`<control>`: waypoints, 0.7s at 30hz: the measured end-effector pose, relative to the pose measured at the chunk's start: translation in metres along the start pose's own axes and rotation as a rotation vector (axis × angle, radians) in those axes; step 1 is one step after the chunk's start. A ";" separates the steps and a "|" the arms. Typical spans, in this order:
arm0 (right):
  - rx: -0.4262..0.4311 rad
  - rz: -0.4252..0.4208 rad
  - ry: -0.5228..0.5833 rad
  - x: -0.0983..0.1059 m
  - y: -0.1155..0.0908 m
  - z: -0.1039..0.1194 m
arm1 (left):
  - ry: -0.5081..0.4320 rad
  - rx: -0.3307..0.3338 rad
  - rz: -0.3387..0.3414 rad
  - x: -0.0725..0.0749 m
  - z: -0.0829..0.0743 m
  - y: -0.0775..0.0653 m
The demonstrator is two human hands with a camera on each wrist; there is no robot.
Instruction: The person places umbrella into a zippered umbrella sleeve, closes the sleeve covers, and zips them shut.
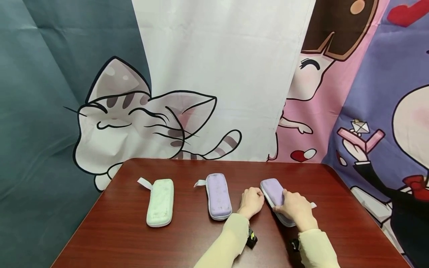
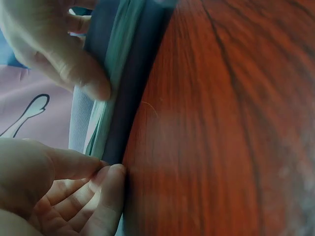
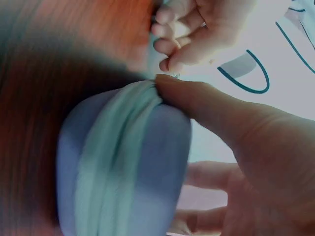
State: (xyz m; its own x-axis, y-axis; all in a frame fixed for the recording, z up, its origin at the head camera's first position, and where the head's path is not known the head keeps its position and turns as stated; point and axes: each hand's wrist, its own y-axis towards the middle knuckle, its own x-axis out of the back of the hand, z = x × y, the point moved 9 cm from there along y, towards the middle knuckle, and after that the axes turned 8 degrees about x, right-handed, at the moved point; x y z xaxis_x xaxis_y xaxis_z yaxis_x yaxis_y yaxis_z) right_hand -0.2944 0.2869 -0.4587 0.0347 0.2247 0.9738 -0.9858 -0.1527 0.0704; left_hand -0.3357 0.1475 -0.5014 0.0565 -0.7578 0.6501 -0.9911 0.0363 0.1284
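Observation:
On the right of the table lies a lavender zip case (image 1: 272, 189), a pale zipper band (image 3: 110, 162) running round its side. My right hand (image 1: 296, 209) grips this case across its near half, thumb (image 3: 197, 98) along the zipper side and fingers on the opposite side. My left hand (image 1: 252, 202) is at the case's left edge. Its thumb and fingertips (image 2: 114, 179) pinch together at the zipper, with a small glint beside them in the right wrist view. The zipper pull itself is hidden by the fingers.
Left of my hands lie a second lavender case (image 1: 219, 197) and a mint green case (image 1: 161, 203), each with a pale strap at its far end. All rest on the dark red wooden table (image 1: 110, 230). A printed cloth (image 1: 218, 56) hangs behind it.

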 end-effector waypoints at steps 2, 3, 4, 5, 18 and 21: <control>-0.008 -0.022 -0.002 0.000 0.001 0.002 | 0.005 -0.012 -0.003 0.000 -0.001 0.000; -0.011 -0.031 -0.003 0.001 0.002 0.003 | 0.008 -0.016 -0.003 0.000 -0.001 0.000; -0.017 -0.037 -0.002 0.001 0.002 0.004 | 0.011 -0.022 -0.005 0.000 -0.002 0.001; -0.024 -0.040 -0.002 0.000 0.003 0.004 | 0.013 -0.026 -0.005 0.000 -0.002 0.001; -0.080 -0.058 0.006 -0.001 0.005 0.005 | -0.005 -0.022 -0.031 0.007 -0.002 -0.002; -0.086 -0.058 0.012 -0.002 0.005 0.006 | -0.015 -0.019 -0.047 0.008 -0.002 -0.003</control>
State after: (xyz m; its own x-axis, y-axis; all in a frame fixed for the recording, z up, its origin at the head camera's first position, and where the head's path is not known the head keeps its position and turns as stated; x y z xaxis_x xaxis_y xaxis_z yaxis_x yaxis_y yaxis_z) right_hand -0.2988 0.2798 -0.4586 0.0902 0.2423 0.9660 -0.9927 -0.0559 0.1067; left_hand -0.3324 0.1422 -0.4951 0.1013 -0.7684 0.6319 -0.9848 0.0124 0.1730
